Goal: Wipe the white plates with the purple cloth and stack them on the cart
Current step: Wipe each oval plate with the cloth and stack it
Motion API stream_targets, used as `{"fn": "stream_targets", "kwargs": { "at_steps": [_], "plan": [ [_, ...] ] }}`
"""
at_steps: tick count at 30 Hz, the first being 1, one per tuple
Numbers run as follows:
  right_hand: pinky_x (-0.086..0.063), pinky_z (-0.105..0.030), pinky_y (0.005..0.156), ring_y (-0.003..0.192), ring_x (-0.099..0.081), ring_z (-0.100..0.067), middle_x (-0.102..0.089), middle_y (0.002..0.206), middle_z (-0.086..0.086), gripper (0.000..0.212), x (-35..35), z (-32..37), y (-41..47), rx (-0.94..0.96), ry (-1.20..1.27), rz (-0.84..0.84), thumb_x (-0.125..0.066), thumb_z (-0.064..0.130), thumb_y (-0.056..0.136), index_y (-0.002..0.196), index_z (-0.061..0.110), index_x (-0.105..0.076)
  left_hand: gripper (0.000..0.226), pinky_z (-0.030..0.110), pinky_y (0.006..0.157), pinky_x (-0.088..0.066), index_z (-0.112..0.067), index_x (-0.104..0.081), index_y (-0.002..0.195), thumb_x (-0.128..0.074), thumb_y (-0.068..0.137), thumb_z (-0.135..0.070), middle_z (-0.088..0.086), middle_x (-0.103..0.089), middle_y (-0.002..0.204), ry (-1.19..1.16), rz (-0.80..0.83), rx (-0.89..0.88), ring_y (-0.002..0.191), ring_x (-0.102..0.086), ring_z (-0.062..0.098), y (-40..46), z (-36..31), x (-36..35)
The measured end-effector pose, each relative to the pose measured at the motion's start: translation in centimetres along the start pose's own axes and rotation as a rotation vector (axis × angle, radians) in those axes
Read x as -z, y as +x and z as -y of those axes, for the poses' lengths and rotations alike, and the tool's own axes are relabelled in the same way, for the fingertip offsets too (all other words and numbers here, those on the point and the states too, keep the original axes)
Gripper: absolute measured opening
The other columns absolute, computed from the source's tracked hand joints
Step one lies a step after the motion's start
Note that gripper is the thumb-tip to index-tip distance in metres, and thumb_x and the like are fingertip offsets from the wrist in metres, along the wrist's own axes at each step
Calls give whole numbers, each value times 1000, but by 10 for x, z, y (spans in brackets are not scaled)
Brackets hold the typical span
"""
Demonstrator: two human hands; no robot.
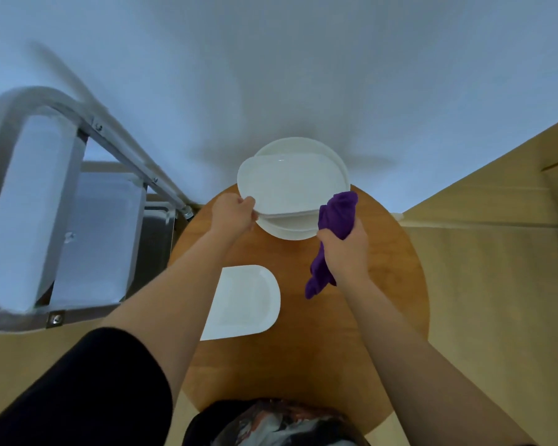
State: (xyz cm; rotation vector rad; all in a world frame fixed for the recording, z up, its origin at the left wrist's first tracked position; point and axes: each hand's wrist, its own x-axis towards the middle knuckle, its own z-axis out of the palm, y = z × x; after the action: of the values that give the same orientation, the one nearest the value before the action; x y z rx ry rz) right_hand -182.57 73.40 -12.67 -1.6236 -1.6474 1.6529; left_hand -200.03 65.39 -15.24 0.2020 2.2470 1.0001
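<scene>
Plates sit mid-frame on the round wooden table (384, 300): the left hand (231, 215) pinches the smooth white squarish plate (284, 185) atop a round white plate (290, 231). The right hand (345, 249) grips the crumpled purple cloth (335, 214). Another white plate (242, 300) lies nearer; the metal cart (39, 204) stands at left.

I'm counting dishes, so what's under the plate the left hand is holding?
Under the top plate pinched by the left hand sits a round white plate, showing at the near and far rims. Anything beneath that is covered.
</scene>
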Motion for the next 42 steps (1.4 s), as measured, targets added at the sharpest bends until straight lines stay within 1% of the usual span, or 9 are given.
{"fn": "stream_targets", "kwargs": {
  "at_steps": [6, 10, 15, 20, 23, 28, 31, 37, 42],
  "plan": [
    [-46, -24, 58, 79, -62, -12, -63, 90, 9, 27, 15, 9, -6, -78, 183, -22, -66, 22, 84, 102, 37, -53, 20, 22, 55, -56, -9, -57, 77, -45, 93, -10, 5, -66, 64, -302, 5, 29, 59, -66, 12, -19, -13, 5],
    [-46, -23, 67, 88, -61, -9, -63, 97, 10, 34, 26, 20, -8, -122, 318, -102, -62, 31, 89, 122, 28, -53, 22, 17, 55, -54, -12, -55, 77, -43, 95, -10, 5, -64, 74, -358, 11, -55, 68, -65, 12, -47, -17, 14],
    [-43, -50, 99, 109, -57, -24, -60, 107, 6, 31, 43, 37, -15, -222, 449, -82, -63, 46, 85, 111, 34, -51, 22, 14, 56, -52, -17, -58, 82, -42, 97, -12, 0, -65, 80, -416, 94, -145, 69, -66, 9, -87, -20, 29],
    [-51, -44, 77, 98, -59, -26, -62, 106, -3, 40, 60, 47, -36, -234, 593, 23, -74, 21, 79, 114, 25, -55, 23, 16, 60, -54, -23, -60, 91, -40, 99, -13, -3, -68, 80, -498, 183, -177, 68, -68, 4, -126, -15, 47],
    [-50, -49, 88, 102, -61, -29, -64, 112, -8, 49, 69, 45, -52, -289, 721, 49, -73, 11, 76, 121, 14, -54, 24, 18, 62, -54, -26, -60, 95, -40, 100, -14, -8, -73, 81, -539, 243, -187, 74, -69, 7, -153, -4, 55],
    [-45, -32, 59, 72, -57, -21, -60, 81, -5, 23, 80, 36, -82, -285, 386, -126, -68, 1, 73, 88, 14, -56, 21, 18, 64, -55, -26, -61, 98, -43, 99, -16, -14, -73, 85, -419, 319, -226, 80, -71, 13, -195, 16, 60],
    [-45, -31, 56, 68, -56, -21, -59, 77, -4, 22, 92, 30, -98, -233, 301, -159, -67, 1, 72, 83, 15, -55, 10, 20, 62, -55, -28, -62, 96, -53, 95, -24, -12, -73, 86, -339, 309, -179, 78, -71, 11, -204, 20, 66],
    [-45, -31, 55, 67, -58, -21, -60, 74, -3, 20, 99, 38, -135, -63, 138, -56, -68, 5, 73, 85, 16, -56, 29, 44, 76, -57, -21, -57, 118, -56, 92, -34, 10, -71, 110, -1011, 491, 209, 102, -66, 32, -220, 17, 72],
    [-46, -33, 58, 71, -61, -22, -62, 73, 0, 14, 114, 58, -161, 113, 1, -41, -64, 30, 84, 81, 18, -59, 40, 43, 76, -56, -22, -64, 121, -47, 95, -46, 10, -66, 120, -1182, 605, 133, 105, -65, 31, -231, 17, 78]
  ]
}}
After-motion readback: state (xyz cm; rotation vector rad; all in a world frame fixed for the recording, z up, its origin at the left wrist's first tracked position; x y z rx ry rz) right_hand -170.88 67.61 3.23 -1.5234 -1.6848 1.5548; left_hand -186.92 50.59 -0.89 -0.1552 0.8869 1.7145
